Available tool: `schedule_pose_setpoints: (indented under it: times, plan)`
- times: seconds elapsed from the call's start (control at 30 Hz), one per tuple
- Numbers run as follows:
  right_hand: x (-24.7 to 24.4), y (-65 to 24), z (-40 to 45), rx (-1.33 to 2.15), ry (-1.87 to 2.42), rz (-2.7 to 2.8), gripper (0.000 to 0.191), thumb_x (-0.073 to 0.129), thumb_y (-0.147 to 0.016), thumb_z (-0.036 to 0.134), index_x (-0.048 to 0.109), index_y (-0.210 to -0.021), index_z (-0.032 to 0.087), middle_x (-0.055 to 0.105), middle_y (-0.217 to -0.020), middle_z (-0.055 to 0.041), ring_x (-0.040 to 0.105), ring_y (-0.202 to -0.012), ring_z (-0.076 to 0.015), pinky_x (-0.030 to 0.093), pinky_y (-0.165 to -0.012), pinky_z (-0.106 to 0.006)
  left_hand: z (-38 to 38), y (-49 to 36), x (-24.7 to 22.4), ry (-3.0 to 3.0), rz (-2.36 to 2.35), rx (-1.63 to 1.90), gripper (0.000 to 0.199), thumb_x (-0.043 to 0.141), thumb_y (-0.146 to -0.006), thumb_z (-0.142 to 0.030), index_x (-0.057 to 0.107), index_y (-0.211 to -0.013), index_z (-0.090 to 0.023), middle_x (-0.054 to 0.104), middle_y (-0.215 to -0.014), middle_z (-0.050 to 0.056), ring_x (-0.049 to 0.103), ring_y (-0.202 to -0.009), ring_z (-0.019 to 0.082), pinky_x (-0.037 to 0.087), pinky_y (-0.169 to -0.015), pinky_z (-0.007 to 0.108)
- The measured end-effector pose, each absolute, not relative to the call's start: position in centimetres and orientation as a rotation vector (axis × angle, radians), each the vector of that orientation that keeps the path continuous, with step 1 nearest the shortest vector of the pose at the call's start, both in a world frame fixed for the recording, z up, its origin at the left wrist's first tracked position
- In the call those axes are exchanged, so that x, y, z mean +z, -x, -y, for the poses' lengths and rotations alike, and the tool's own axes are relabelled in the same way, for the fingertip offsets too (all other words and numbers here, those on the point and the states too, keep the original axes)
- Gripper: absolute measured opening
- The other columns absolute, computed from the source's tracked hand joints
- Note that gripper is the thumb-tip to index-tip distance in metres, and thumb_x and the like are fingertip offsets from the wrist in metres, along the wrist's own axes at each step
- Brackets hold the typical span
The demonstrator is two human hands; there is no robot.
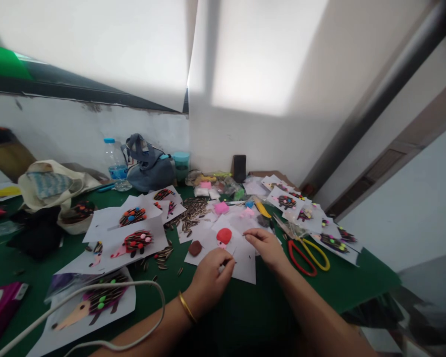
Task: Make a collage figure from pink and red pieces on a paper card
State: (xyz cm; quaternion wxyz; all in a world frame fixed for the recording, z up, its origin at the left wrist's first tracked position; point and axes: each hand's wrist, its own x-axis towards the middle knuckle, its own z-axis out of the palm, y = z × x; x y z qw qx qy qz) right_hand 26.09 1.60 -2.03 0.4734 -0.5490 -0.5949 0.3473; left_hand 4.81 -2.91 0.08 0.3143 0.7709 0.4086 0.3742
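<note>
A white sheet lies in front of me on the green table, bearing a red clay shape with a small pink part below it. My left hand, with a gold bangle at its wrist, is closed over the sheet's lower left edge, thumb and fingers curled together; what they hold, if anything, is too small to name. On the sheet's right side, my right hand has thumb and index finger pinched, their contents not visible. A brown clay lump sits left of the red shape.
Red-and-yellow scissors lie at the right. Striped seeds are heaped behind the sheet. Finished hedgehog pictures lie on both sides. A white cable crosses the front left; a water bottle and blue bag stand behind.
</note>
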Motion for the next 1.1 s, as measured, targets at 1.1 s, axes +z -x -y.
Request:
schedule_pose_setpoints:
  times: [1.1]
  plan:
    - [-3.2,-22.9,-3.6,0.204,1.600,2.074,0.014,0.057,-0.088,0.019,0.071,-0.088,0.022,0.068,-0.088,-0.0033,0.059,-0.087,-0.0177,0.041,-0.081,-0.027,3.4,-5.3,-1.4,-2.445,-1.003,0.630,0.006,0.061,-0.085,-0.019,0.067,-0.083,-0.020,0.067,-0.086,0.003,0.058,-0.087,0.020,0.044,-0.082,0.033]
